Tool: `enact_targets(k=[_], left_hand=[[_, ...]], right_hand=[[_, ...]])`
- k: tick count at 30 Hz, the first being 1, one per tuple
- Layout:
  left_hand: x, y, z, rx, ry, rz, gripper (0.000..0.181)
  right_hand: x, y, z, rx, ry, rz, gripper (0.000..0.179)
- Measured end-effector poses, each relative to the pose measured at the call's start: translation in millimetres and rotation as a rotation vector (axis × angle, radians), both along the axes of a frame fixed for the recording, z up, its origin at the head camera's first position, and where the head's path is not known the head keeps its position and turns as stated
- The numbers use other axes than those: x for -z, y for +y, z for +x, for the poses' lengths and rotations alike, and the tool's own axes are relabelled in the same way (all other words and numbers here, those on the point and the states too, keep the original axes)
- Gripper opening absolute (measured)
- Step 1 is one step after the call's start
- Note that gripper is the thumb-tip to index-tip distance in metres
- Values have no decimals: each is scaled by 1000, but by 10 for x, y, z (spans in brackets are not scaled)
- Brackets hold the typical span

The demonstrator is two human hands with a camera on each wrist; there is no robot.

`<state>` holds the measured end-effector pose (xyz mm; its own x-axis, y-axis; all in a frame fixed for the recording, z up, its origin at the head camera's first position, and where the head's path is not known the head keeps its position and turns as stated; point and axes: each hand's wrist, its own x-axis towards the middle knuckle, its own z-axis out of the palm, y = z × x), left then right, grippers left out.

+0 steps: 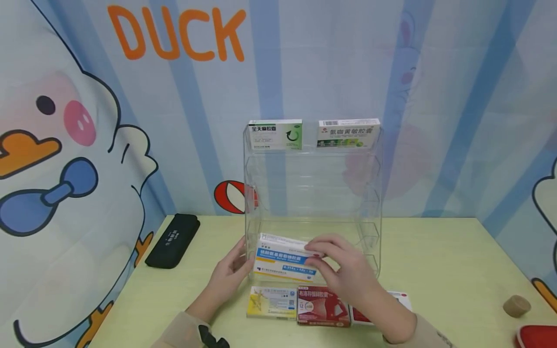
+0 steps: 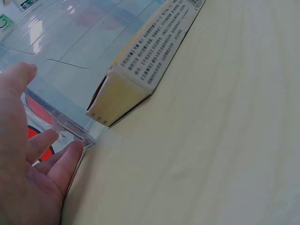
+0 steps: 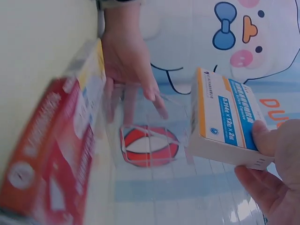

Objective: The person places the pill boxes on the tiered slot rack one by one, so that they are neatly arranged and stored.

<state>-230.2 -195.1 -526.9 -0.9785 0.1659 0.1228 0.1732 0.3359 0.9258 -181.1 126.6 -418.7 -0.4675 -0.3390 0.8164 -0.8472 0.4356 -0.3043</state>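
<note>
My right hand (image 1: pixel 348 266) pinches the right end of a white medicine box (image 1: pixel 283 258) with blue and yellow bands. The box is slightly tilted, in front of the lower part of a clear plastic display rack (image 1: pixel 313 188). Beside the rack's lower left side is my left hand (image 1: pixel 228 275), its fingers fairly straight and touching the side edge (image 2: pixel 82 136). A green-and-white medicine box (image 1: pixel 275 135) and another white-and-green medicine box (image 1: pixel 348 134) stand on the rack's top tier, left and right.
Before the rack lie a yellow-and-white box (image 1: pixel 271 303), a red box (image 1: pixel 323 307) and a white-and-red box (image 1: pixel 400 298), partly hidden by my right arm. A black case (image 1: pixel 173 240) lies left. At right are a brown cylinder (image 1: pixel 516 306) and a red item (image 1: pixel 538 337).
</note>
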Motion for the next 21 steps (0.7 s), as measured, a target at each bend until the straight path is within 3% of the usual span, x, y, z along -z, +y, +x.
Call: enact_targets(k=[5,10,15,21], left_hand=[[-17,20,0,-26,-10,-21,72],[-43,16,12,-39,-5,-31,72],[-42,12,19,-30,-5,-36,73],[-37,23,18,-33,-12,-32,73]], right_hand=[[-227,93,-217,63,100,-23,21],[-448,167,-415,118,91,-71,33],[-651,205,-597,164,136,-119,27],[-850,195,-779,209,118,-175,19]])
